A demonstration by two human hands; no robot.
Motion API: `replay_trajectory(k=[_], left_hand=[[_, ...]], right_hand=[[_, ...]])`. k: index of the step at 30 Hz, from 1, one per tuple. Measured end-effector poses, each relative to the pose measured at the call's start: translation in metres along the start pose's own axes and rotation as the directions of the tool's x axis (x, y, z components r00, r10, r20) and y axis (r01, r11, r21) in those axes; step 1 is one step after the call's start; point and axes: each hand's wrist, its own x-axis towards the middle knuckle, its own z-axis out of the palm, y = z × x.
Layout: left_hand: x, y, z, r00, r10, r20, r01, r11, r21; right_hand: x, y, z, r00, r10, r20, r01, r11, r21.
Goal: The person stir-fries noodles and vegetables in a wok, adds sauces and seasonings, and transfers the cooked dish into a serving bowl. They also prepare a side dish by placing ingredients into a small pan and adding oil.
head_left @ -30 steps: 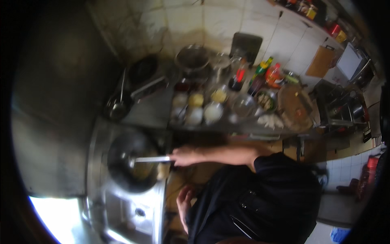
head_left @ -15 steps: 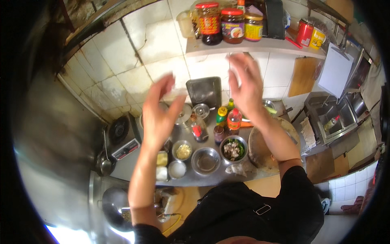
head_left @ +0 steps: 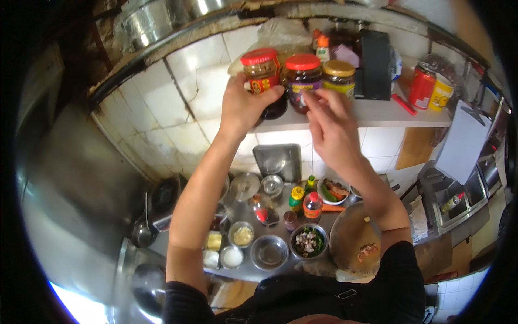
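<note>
My left hand [head_left: 243, 105] is raised to the white wall shelf [head_left: 377, 114] and grips a glass jar with a red lid [head_left: 261, 71] at the shelf's left end. My right hand [head_left: 330, 125] hovers just right of it, fingers spread, fingertips touching the front of a dark jar with a red lid [head_left: 302, 75]. A third jar with a yellow lid [head_left: 339, 76] stands beside that one, untouched. Both forearms rise from the lower edge over the counter.
On the shelf: a black box [head_left: 376, 65], a red can [head_left: 421, 86], a yellow cup [head_left: 441, 92]. Below, the steel counter [head_left: 280, 267] holds several small bowls, sauce bottles [head_left: 312, 206], a round board [head_left: 353, 237], a wok [head_left: 145, 278] at lower left.
A second ago my left hand held the wok handle low down. Half a second ago both hands were lifted open toward the shelf. Now the left grips the red-lidded jar and the right touches the dark jar.
</note>
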Motion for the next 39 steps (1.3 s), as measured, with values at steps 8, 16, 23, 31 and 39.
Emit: replay_trajectory(k=[8,16,23,31,39], left_hand=[[-0.101,0.016,-0.067,0.974,0.184,-0.135,-0.216,0.934,-0.284],[-0.264,-0.049,-0.057,0.978,-0.148,-0.147,0.161,0.983,0.087],[-0.394,-0.095,-0.068,0.835,-0.549,-0.038,0.528,0.819,-0.226],[-0.464,-0.119,-0.072,0.837,-0.541,0.088,0.513,0.717,-0.471],[-0.577,-0.116,-0.113,0.573,-0.77,-0.281,0.712,0.637,-0.295]], right_hand=[[0.002,-0.034,-0.003,0.988,0.148,-0.05,-0.09,0.799,0.595],[-0.045,-0.133,0.047,0.857,-0.326,0.399,0.093,0.859,0.503],[-0.137,-0.202,0.093,0.737,-0.606,0.299,0.226,0.639,0.735],[-0.224,-0.2,0.125,0.896,-0.323,0.305,-0.209,0.299,0.931],[-0.46,-0.188,0.198,-0.023,0.03,0.999,-0.648,0.761,-0.038]])
